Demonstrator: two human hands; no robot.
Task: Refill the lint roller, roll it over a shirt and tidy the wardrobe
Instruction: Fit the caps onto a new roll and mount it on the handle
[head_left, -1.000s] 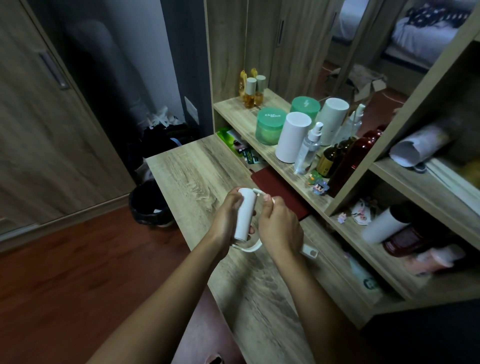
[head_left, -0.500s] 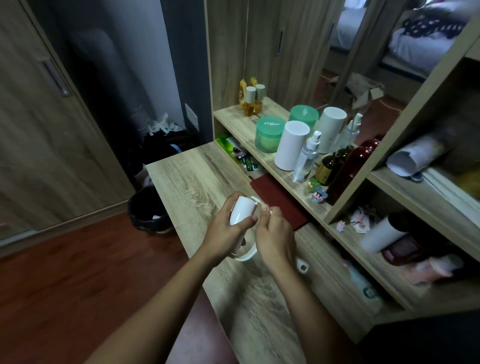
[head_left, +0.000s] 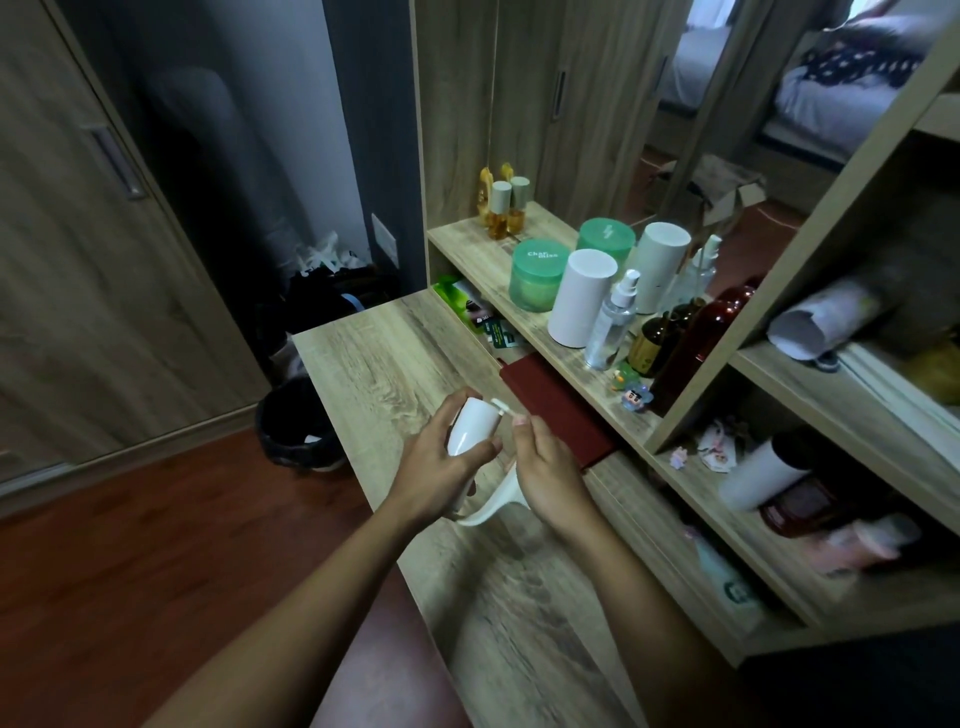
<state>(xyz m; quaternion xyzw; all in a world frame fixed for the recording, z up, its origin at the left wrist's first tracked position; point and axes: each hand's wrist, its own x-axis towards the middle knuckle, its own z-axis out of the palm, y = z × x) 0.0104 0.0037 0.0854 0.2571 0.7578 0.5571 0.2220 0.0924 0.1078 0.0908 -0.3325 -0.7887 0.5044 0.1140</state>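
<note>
The white lint roller (head_left: 475, 434) is being held above the wooden table (head_left: 384, 364). The left hand (head_left: 441, 470) is wrapping its fingers around the roll, and the right hand (head_left: 545, 467) is closing its fingers over the curved handle, hiding most of it. Beyond the table, a shelf (head_left: 524, 322) is carrying two green jars (head_left: 537, 273), white cylinders (head_left: 582, 296) and a clear spray bottle (head_left: 613, 322). A dark red cloth (head_left: 556, 405) is lying under the shelf edge. A black bin (head_left: 296, 426) is standing on the reddish floor (head_left: 130, 545); its contents are too dark to make out.
</note>
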